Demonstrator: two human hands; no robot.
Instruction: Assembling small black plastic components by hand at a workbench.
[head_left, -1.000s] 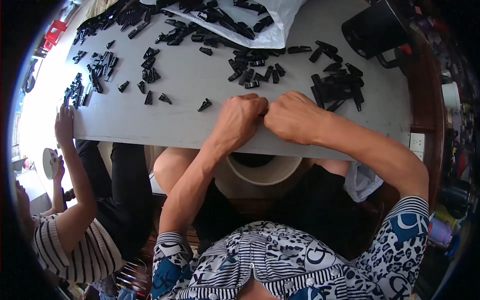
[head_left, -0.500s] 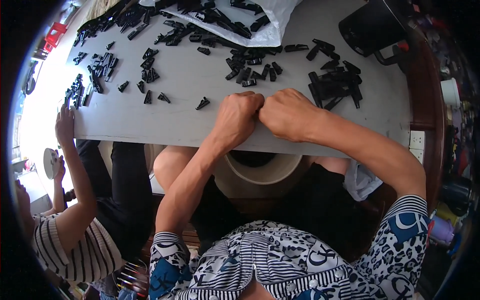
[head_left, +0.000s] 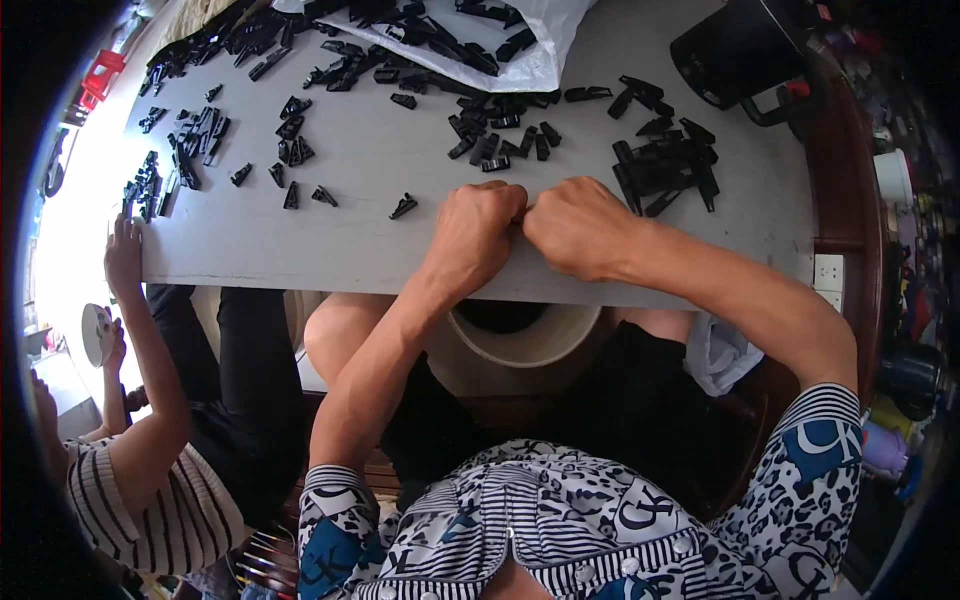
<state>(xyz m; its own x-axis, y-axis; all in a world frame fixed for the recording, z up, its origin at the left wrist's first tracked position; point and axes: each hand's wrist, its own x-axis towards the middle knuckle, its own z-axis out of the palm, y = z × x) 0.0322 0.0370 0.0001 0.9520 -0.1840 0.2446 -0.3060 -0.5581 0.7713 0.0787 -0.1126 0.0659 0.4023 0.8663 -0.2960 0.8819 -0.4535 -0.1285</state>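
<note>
Grey desk [head_left: 330,250] lies beneath two bare hands, brought close together above its near edge with their thumb sides facing each other. The left hand [head_left: 472,238] is curled into a loose fist, its back turned upward and its wrist above the desk's edge; the left forearm rises steeply to it, slanting rightward from the lower left. The right hand [head_left: 580,228] is likewise clenched, knuckles away from the body, at about the same height; its forearm slopes in from the right, from an elbow bent well out to the side. The fingertips are hidden, so I cannot tell what, if anything, is pinched between them. A lone black clip [head_left: 403,206] lies near the left hand, on its left. Just beyond the two hands sits a cluster of black clips [head_left: 495,140], and a dense pile of longer black pieces [head_left: 665,170] lies near the right wrist. Farther out, a white plastic bag [head_left: 550,65] lies open with more black pieces inside, and a black pitcher [head_left: 735,60] stands toward the right corner. Below the desk's edge, between the knees, is a cream bucket [head_left: 525,362]. At far left, a co-worker's hand [head_left: 123,255] rests at the desk's edge beside other small black clips [head_left: 147,185].
</note>
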